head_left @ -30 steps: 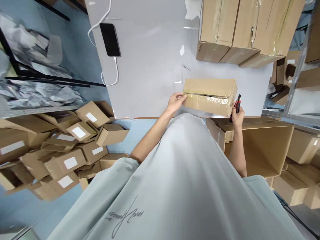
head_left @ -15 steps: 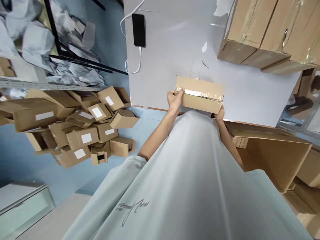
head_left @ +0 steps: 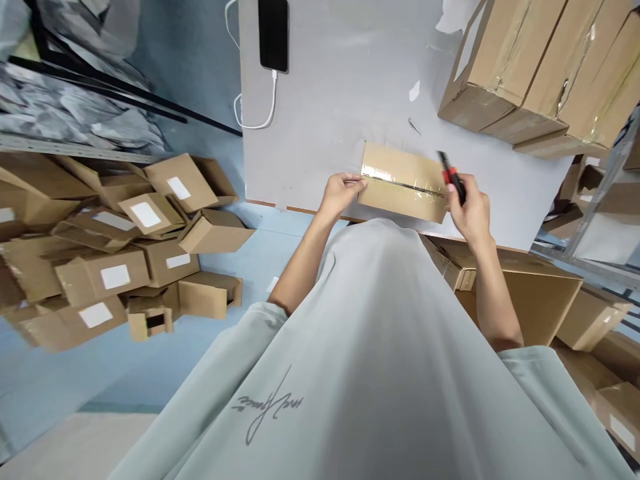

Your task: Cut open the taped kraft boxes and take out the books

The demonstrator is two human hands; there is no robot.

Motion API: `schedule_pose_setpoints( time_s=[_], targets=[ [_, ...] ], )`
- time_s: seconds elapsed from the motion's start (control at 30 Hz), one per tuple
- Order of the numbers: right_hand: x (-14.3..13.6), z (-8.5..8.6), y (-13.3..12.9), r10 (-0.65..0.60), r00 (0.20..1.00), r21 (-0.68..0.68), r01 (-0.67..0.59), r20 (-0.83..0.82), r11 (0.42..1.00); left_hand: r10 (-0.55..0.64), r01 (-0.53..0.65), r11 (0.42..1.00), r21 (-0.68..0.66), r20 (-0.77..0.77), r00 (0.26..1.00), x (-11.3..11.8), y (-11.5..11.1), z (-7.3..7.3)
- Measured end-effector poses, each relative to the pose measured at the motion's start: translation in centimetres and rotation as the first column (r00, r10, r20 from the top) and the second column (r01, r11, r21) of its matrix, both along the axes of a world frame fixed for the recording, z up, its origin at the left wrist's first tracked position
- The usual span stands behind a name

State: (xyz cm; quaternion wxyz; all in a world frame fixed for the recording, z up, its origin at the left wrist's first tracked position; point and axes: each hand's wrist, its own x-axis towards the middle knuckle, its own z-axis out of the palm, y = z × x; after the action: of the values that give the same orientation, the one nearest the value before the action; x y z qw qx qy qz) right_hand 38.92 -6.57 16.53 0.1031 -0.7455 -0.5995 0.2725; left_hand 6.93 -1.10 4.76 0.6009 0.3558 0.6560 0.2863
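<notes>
A small taped cardboard box point(head_left: 403, 183) lies at the table's front edge, a strip of shiny tape along its middle seam. My left hand point(head_left: 343, 191) grips the box's left end, thumb on top near the seam. In my right hand point(head_left: 470, 208) is a red and black utility knife point(head_left: 453, 177), held just off the box's right end with its tip pointing away from me. The fingers of that hand are wrapped round the handle.
Several larger taped boxes point(head_left: 520, 67) stand at the table's back right. A phone point(head_left: 274, 35) on a white cable lies at the back left. Opened cartons point(head_left: 115, 267) are heaped on the floor at left. A big open carton point(head_left: 525, 300) sits below the table at right.
My right hand has come up from the box's right end and now shows the utility knife. The box has turned slightly, and my left hand still holds its left end. The view has shifted.
</notes>
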Motion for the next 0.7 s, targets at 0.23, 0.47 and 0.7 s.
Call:
schedule_pose_setpoints(
  time_s=[0.23, 0.47, 0.7],
  targets=[
    [-8.8, 3.8, 6.1, 0.544, 0.827, -0.234, -0.507, 0.137, 0.830, -0.045, 0.046, 0.999, 0.015, -0.019, 0.999, 0.3, -0.1, -0.5],
    [-11.7, 2.9, 8.9, 0.652, 0.726, -0.356, -0.563, 0.219, 0.746, -0.102, 0.097, 0.991, 0.089, 0.044, 0.994, -0.1, 0.1, -1.7],
    [-14.2, 1.1, 9.4, 0.616, 0.760, -0.316, -0.545, 0.206, 0.777, -0.146, 0.137, 0.984, 0.115, 0.080, 0.986, -0.3, 0.3, -2.5]
  ],
)
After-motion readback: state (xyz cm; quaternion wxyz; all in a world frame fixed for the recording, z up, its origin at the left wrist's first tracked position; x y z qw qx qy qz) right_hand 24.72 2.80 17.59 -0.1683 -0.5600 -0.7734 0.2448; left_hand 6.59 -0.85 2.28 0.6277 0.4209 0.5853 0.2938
